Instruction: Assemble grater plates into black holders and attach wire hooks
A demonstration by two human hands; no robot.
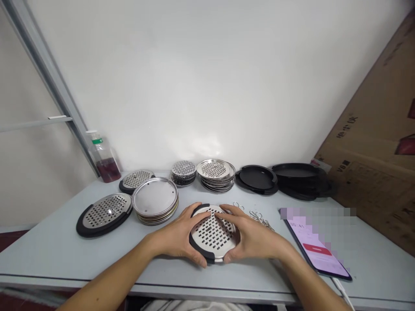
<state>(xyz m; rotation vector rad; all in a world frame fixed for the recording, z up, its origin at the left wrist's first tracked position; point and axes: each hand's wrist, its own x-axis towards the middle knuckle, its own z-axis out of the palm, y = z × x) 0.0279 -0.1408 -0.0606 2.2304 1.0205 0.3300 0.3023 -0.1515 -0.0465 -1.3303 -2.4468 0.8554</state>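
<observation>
A round metal grater point(215, 235) with a black rim lies near the table's front edge, its slotted face upward. My left hand point(181, 235) wraps the grater's left side, thumb at the near edge and fingers over the top. From the right, my right hand point(249, 235) grips the opposite side in the same way, covering part of the rim. Left of my hands stands a stack of plain metal discs point(155, 198). Small metal rings point(259, 217) lie just beyond my right hand.
Two rimmed graters point(105, 211) sit at the left. Stacks of perforated discs point(183, 169) and grater plates point(215, 172) stand along the wall, beside black round trays point(257, 178). A phone point(316, 246) with a cable lies right, near a cardboard box point(372, 172). A bottle point(105, 160) stands back left.
</observation>
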